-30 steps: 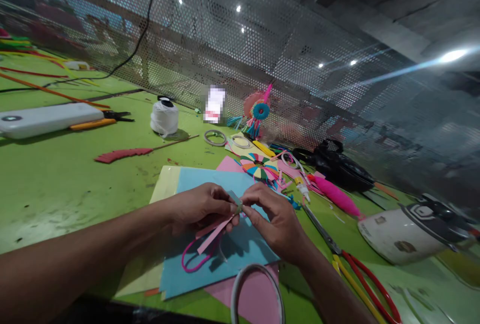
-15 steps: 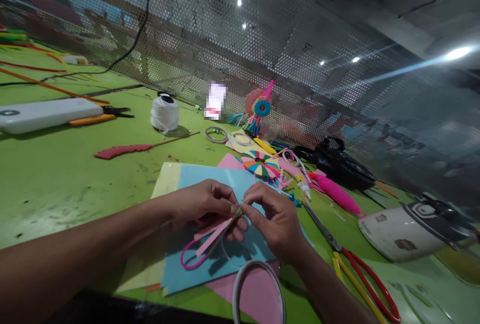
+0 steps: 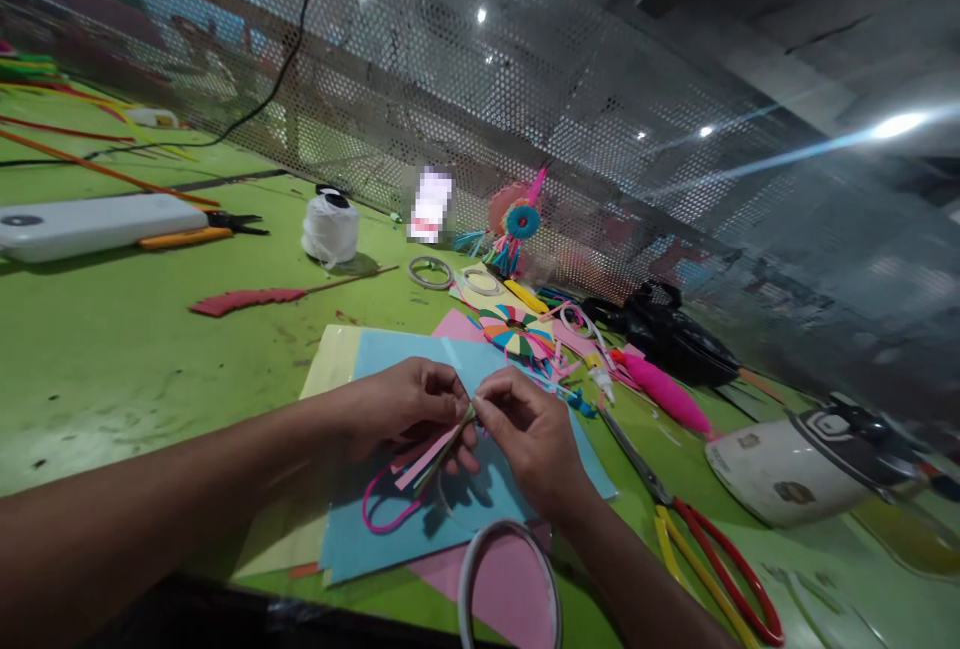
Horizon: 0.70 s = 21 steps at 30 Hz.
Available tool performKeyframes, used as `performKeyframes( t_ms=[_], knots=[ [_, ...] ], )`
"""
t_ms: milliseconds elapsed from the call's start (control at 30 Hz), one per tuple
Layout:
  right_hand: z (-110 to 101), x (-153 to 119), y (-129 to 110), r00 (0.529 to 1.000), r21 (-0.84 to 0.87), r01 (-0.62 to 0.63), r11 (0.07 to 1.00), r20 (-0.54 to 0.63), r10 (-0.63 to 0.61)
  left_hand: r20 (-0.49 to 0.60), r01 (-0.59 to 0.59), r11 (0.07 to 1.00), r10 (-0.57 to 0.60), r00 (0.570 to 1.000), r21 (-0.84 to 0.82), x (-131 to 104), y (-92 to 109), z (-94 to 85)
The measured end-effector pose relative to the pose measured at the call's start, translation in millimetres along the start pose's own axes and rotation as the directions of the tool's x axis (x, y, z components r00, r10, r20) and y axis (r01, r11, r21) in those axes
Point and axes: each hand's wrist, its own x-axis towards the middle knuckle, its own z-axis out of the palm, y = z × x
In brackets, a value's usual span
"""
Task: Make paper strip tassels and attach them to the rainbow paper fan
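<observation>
Left hand (image 3: 409,404): thumb and forefinger closed on the upper end of the strips (image 3: 426,459); the lower fingers curl loosely beneath.
Right hand (image 3: 536,434): thumb and forefinger brought together at that same end, tips meeting the left ones. Whether they grip a strip, a thread or only press, cannot tell.
Strips: a narrow bundle, pink and darker pieces, slanting down from the left fingertips above the blue sheet (image 3: 360,554); lower ends splayed.
Pink loop (image 3: 386,531): just beside the lower ends of the strips; whether joined to them, cannot tell.
Pale strand (image 3: 442,501): thin, curving below the hands; its upper end is hidden.
Step in hand (judged): fine two-handed work at the gathered end, probably evening or securing it.
Next move calls for (judged): left pinch kept firm so the strips do not fan or slip; small, light motion from the right fingertips; gathered end kept in line of sight.
Sheets: blue sheet over the yellow sheet (image 3: 322,369); pink sheet (image 3: 517,589) at the near side.
White ring (image 3: 466,589): in front of the pink sheet, near the table's near edge.
Scissors (image 3: 660,497): on the green table (image 3: 150,359), beside the right forearm, untouched.
Glue bottle (image 3: 600,376): beyond the right hand, untouched.
Striped disc (image 3: 496,337): beyond the blue sheet, among scraps.
Spool (image 3: 330,233): far side, upright.
</observation>
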Motion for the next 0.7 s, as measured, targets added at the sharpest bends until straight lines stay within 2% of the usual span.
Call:
performKeyframes(
  t_ms=[300,433,500,567,633,700],
  knots=[
    [1.2,2.5,-2.3,0.989,0.102,-0.147,0.984,0.024,0.145,-0.073,-0.09,0.988,0.1,0.992,0.129,3.2,-5.4,-0.5],
    [1.3,2.2,-2.1,0.988,0.059,-0.152,0.987,-0.002,0.153,-0.101,-0.179,0.974,0.194,0.976,0.139,3.6,-9.4,2.4],
    [0.9,2.0,0.4,0.988,0.027,-0.153,0.988,-0.007,0.153,-0.092,-0.132,0.986,0.142,0.986,0.1,3.2,-9.7,3.4],
    [1.0,1.6,3.4,0.988,0.014,-0.156,0.988,-0.002,0.156,-0.091,-0.039,0.999,0.038,0.995,-0.017,3.1,-8.9,3.3],
    [1.5,1.2,5.9,0.99,0.012,-0.143,0.99,0.0,0.143,-0.095,0.034,0.99,-0.047,0.994,-0.136,3.4,-7.1,2.1],
    [1.7,1.1,7.2,0.994,0.008,-0.106,0.994,0.002,0.106,-0.08,0.077,0.981,-0.093,0.992,-0.178,3.5,-4.9,-0.1]
  ],
)
